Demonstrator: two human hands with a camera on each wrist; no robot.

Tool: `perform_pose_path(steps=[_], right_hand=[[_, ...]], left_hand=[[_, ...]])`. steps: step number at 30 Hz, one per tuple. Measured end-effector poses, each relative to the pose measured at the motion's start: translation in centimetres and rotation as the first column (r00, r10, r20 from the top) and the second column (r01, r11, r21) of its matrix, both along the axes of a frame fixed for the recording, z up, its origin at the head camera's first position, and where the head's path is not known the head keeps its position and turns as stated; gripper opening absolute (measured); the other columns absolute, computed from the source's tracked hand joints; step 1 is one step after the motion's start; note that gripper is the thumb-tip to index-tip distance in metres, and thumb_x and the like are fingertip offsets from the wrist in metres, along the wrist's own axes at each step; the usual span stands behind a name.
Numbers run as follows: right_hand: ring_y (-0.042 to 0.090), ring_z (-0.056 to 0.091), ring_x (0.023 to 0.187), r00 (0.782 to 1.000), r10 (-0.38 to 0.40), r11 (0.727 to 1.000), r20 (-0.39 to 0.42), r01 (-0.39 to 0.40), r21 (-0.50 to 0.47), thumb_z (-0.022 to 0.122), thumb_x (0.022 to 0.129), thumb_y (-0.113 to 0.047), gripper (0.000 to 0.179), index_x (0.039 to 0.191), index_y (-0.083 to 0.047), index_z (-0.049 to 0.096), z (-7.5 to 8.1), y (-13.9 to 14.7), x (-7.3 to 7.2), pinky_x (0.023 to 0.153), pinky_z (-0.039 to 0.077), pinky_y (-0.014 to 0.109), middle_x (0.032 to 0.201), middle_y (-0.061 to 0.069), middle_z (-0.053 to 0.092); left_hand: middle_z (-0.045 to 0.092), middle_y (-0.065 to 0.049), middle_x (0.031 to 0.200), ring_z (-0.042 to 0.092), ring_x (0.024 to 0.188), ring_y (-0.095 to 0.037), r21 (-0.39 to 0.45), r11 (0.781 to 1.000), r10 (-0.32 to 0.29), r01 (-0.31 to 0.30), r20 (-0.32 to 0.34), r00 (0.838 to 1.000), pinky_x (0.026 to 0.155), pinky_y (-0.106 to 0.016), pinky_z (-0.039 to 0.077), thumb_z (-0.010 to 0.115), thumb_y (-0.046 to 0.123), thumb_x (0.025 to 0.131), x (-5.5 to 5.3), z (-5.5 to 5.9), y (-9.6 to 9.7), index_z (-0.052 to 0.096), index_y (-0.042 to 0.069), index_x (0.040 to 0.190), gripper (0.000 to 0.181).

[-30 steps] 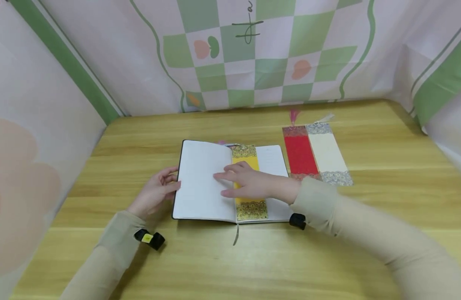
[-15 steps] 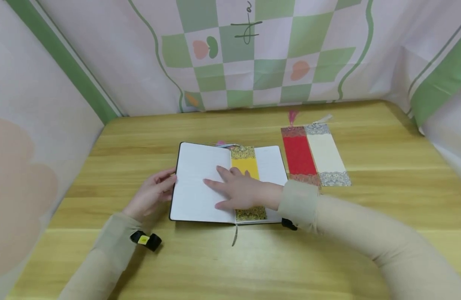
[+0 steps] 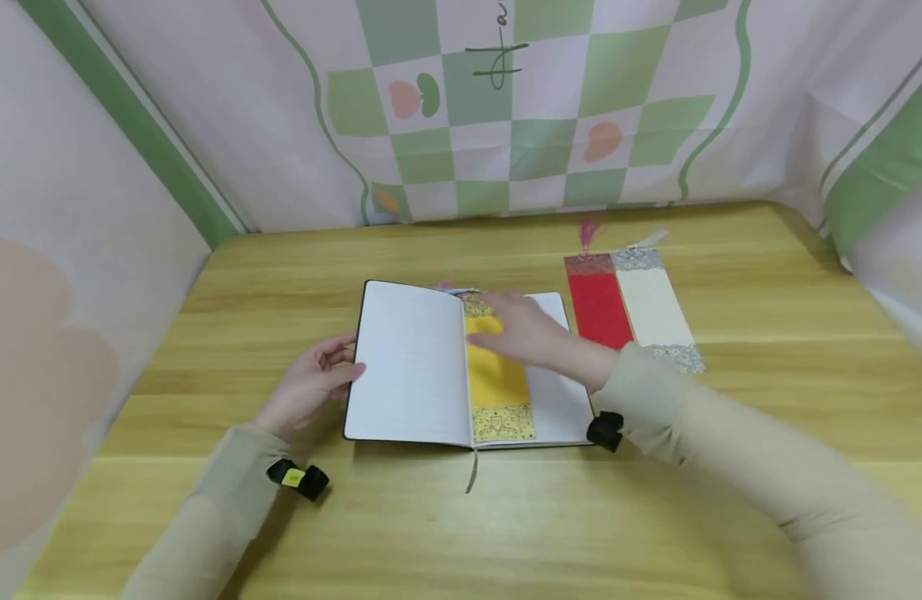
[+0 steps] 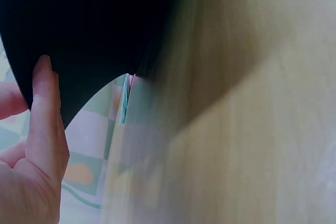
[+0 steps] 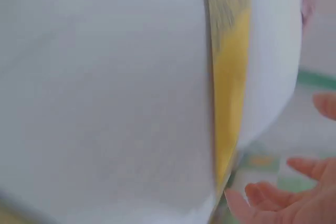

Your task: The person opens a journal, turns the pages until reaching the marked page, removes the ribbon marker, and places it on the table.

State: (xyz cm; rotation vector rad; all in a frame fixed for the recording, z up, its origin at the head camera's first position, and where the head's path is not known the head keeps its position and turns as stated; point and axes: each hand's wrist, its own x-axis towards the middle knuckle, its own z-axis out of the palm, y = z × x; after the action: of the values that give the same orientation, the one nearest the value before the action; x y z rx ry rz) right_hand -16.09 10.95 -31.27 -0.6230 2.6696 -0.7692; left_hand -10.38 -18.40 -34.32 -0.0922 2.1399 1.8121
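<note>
A notebook [image 3: 408, 367] with black covers lies open, its left side raised. My left hand [image 3: 307, 387] pinches that side's outer edge, thumb on the white page and fingers behind the black cover [image 4: 94, 30]. Along the fold, on the right page, lies a yellow bookmark [image 3: 497, 371] with black-and-gold lace-patterned ends. Over its upper part is my right hand [image 3: 524, 329], fingers extended and apart, hiding part of the patterned end. In the right wrist view its fingers are spread beside the bookmark's end, with nothing between them.
A red bookmark [image 3: 602, 308] with a pink tassel and a cream bookmark [image 3: 659, 304] with a white tassel lie side by side right of the notebook. A grey ribbon [image 3: 472, 473] hangs from its near edge. Patterned cloth [image 3: 543, 150] borders the wooden table [image 3: 431, 533].
My right hand went from the bookmark onto the left page, then back up and right over the bookmark's top. The left side of the notebook dipped slightly and rose again in my left hand.
</note>
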Motion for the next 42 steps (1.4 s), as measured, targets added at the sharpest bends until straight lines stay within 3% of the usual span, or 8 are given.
perform_pose_path(steps=[3, 7, 11, 16, 19, 24, 33, 42], right_hand=[[0.042, 0.032, 0.134, 0.965, -0.165, 0.976, 0.204, 0.19, -0.109, 0.06, 0.091, -0.032, 0.072, 0.148, -0.003, 0.025, 0.4, 1.9, -1.0, 0.104, 0.037, 0.053, 0.149, 0.024, 0.03], [0.039, 0.034, 0.134, 0.808, -0.256, 0.894, 0.53, 0.406, -0.188, 0.056, 0.094, -0.031, 0.076, 0.151, -0.009, 0.012, 0.3, 3.9, -1.9, 0.097, 0.046, 0.047, 0.153, 0.021, 0.021], [0.04, 0.03, 0.137, 0.684, -0.187, 0.809, 0.705, 0.515, -0.285, 0.053, 0.096, -0.025, 0.078, 0.152, -0.009, 0.001, 0.0, 4.8, -2.3, 0.096, 0.046, 0.046, 0.155, 0.019, 0.018], [0.044, 0.025, 0.138, 0.633, -0.015, 0.74, 0.774, 0.528, -0.417, 0.045, 0.099, -0.014, 0.076, 0.151, -0.008, -0.01, -0.4, 4.8, -2.6, 0.1, 0.041, 0.049, 0.156, 0.021, 0.014], [0.043, 0.025, 0.138, 0.626, 0.013, 0.729, 0.78, 0.528, -0.435, 0.043, 0.099, -0.012, 0.075, 0.15, -0.007, -0.012, -0.8, 4.6, -2.8, 0.101, 0.039, 0.048, 0.156, 0.021, 0.013], [0.039, 0.032, 0.136, 0.631, -0.071, 0.736, 0.772, 0.556, -0.386, 0.048, 0.098, -0.012, 0.072, 0.151, -0.004, 0.0, -1.7, 3.7, -2.8, 0.102, 0.042, 0.045, 0.153, 0.021, 0.021], [0.016, 0.051, 0.092, 0.734, -0.235, 0.791, 0.637, 0.525, -0.313, 0.06, 0.092, -0.013, 0.064, 0.144, -0.001, 0.025, -2.7, 2.1, -2.0, 0.068, 0.05, 0.02, 0.138, 0.02, 0.039], [0.011, 0.055, 0.083, 0.726, -0.214, 0.772, 0.654, 0.536, -0.342, 0.059, 0.093, -0.009, 0.063, 0.146, -0.005, 0.025, -2.8, 2.1, -1.6, 0.065, 0.05, 0.019, 0.143, 0.017, 0.042]], left_hand=[[0.052, -0.001, 0.106, 0.055, 0.082, -0.004, 0.006, 1.0, 0.0, 0.0, 0.0, 1.0, 0.069, -0.02, 0.051, 0.054, 0.001, 0.092, 0.1, 0.0, 0.0, 0.026, -0.003, 0.146, 0.061], [0.052, -0.001, 0.106, 0.056, 0.082, -0.004, 0.008, 1.0, 0.005, -0.005, 0.006, 1.0, 0.07, -0.02, 0.052, 0.054, 0.0, 0.092, 0.1, 0.0, 0.0, 0.026, -0.003, 0.146, 0.06], [0.051, -0.001, 0.107, 0.055, 0.083, -0.004, 0.004, 1.0, 0.004, -0.004, 0.01, 1.0, 0.07, -0.02, 0.051, 0.054, 0.001, 0.092, 0.0, 0.0, 0.1, 0.027, -0.002, 0.146, 0.061], [0.051, 0.0, 0.106, 0.054, 0.082, -0.004, 0.013, 1.0, 0.004, -0.004, 0.008, 1.0, 0.068, -0.018, 0.05, 0.053, 0.0, 0.092, -0.1, 0.1, 0.2, 0.026, -0.002, 0.146, 0.06], [0.051, 0.001, 0.105, 0.054, 0.082, -0.004, 0.017, 1.0, 0.004, -0.004, 0.006, 1.0, 0.068, -0.018, 0.05, 0.053, 0.0, 0.092, -0.1, 0.2, 0.2, 0.026, -0.003, 0.146, 0.06], [0.051, -0.001, 0.104, 0.054, 0.082, -0.004, 0.023, 1.0, 0.006, -0.006, 0.003, 1.0, 0.068, -0.019, 0.05, 0.053, -0.001, 0.092, 0.1, 0.3, 0.3, 0.027, -0.004, 0.145, 0.059], [0.05, -0.001, 0.107, 0.053, 0.083, -0.004, 0.003, 1.0, 0.013, -0.013, 0.017, 1.0, 0.068, -0.019, 0.05, 0.054, 0.001, 0.092, 0.1, 0.3, 0.5, 0.026, -0.002, 0.146, 0.061], [0.05, -0.001, 0.105, 0.053, 0.082, -0.004, 0.012, 1.0, 0.011, -0.011, 0.01, 1.0, 0.066, -0.018, 0.049, 0.054, 0.001, 0.093, 0.2, 0.3, 0.5, 0.026, -0.003, 0.146, 0.061]])
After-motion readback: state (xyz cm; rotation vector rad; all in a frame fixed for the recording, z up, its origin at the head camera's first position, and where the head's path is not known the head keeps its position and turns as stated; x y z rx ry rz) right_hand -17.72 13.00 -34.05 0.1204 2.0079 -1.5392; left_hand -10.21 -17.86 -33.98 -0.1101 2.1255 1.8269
